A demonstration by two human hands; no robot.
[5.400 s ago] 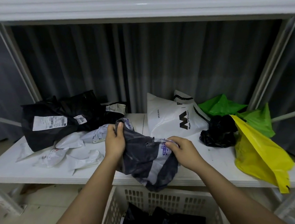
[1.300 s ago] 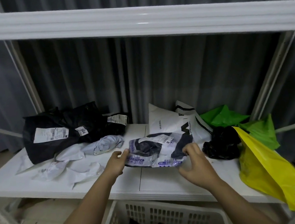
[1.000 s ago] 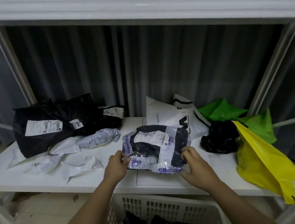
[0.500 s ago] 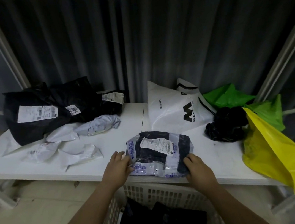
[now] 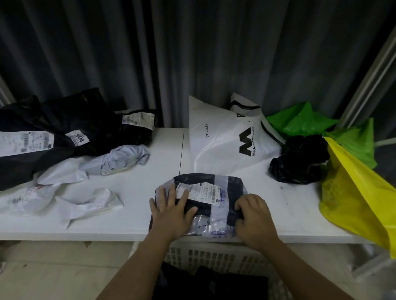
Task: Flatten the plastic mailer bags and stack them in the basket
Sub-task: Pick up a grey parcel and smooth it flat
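Left hand (image 5: 172,215) flat, fingers spread, pressing grey mailer bag (image 5: 210,198) on shelf (image 5: 135,197); right hand (image 5: 253,215) curled, gripping its near edge

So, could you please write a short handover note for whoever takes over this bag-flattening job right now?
Left hand: flat, fingers spread, pressing the grey mailer bag onto the white shelf.
Right hand: fingers curled, its grip on the bag's near right edge.
Basket: just below the shelf's front edge, with dark bags already lying in it.
Done: some bags are stacked; the grey one is nearly flat.
Left: put the grey one in the basket, then flatten the black bags, crumpled white ones, the white printed bag, small black bag, green bags and yellow bag.
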